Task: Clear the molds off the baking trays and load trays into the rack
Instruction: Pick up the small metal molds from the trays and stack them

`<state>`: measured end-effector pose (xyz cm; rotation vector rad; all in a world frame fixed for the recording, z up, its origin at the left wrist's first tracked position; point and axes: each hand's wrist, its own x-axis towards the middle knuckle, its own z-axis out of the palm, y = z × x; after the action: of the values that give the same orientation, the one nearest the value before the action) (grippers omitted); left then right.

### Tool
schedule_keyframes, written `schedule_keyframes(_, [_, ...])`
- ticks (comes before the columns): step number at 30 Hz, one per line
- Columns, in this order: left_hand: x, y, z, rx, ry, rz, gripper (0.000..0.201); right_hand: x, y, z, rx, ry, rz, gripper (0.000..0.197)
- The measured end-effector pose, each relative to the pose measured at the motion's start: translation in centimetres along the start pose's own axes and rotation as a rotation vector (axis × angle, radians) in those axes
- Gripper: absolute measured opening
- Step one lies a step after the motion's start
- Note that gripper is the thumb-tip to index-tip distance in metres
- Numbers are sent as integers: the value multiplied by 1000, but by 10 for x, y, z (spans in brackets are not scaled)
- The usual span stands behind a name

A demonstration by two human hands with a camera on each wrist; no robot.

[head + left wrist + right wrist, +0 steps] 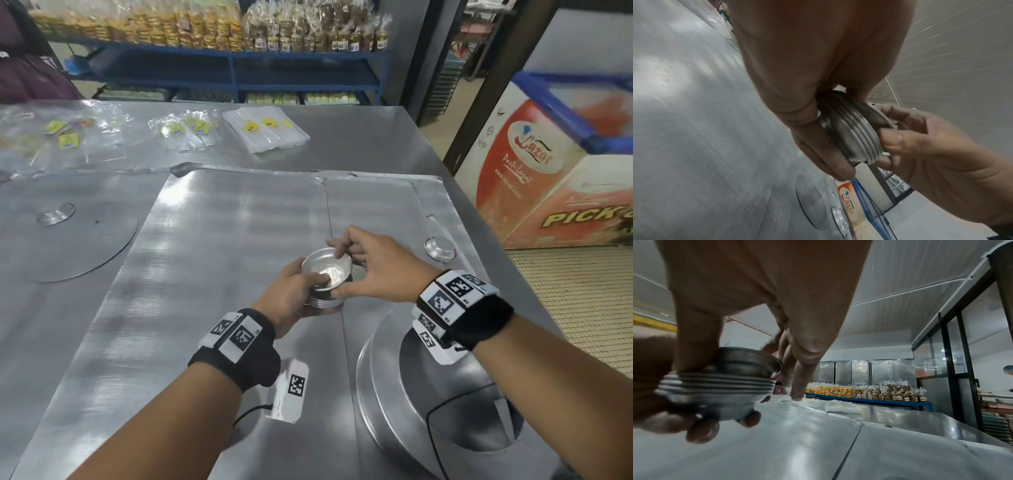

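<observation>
Steel worktable (pixel 359 137) fills the room's middle, w/ two flat baking trays side by side on it: left tray (pixel 212 240), right tray (pixel 373 202), edges touching along a seam. Far side of the table: clear plastic bags (pixel 265 128) w/ yellow labels, scattered. Behind that, a blue shelf (pixel 301 60) packed w/ bagged biscuits. A red-and-white printed freezer chest (pixel 534 185) stands to the right, past the table edge. On the table's left, a round flat metal disc (pixel 68 246) w/ one small mold (pixel 56 213) on it. Another lone mold (pixel 441 249) sits on the right tray near its far right edge. A big round metal pan (pixel 411 377) sits near the front, under the right forearm.

Stack of molds (pixel 327 277): small round aluminium cups, flared rims, nested several deep, dull grey outside, shiny inside the top one. It's held up off the trays, over the seam.

Left hand (pixel 291 294) cups the stack from below & the side, fingers curled round it, thumb inside the top cup. Right hand (pixel 373 270) pinches the top mold's rim: thumb on the near side, fingertips on the far rim, other fingers loosely spread.
</observation>
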<state>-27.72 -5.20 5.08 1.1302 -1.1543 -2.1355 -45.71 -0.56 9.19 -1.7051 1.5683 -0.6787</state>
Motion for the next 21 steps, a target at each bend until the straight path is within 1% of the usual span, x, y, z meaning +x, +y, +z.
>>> schedule_keyframes(3, [0, 0, 0, 54, 21, 25, 33, -2, 5, 2, 48, -92, 27, 75])
schedule_keyframes(6, [3, 0, 2, 90, 26, 29, 31, -2, 12, -1, 87, -149, 50, 89])
schedule_keyframes(9, [6, -1, 5, 69, 30, 18, 28, 1, 22, -17, 45, -201, 106, 98])
schedule_keyframes(12, [12, -1, 6, 68, 44, 11, 26, 6, 39, -44, -119, -175, 199, 90])
schedule_keyframes(16, [22, 0, 7, 56, 49, 2, 26, 16, 82, -83, -339, -89, 336, 74])
schedule_keyframes(21, [34, 1, 6, 58, 70, -15, 27, 29, 149, -120, -491, 44, 521, 73])
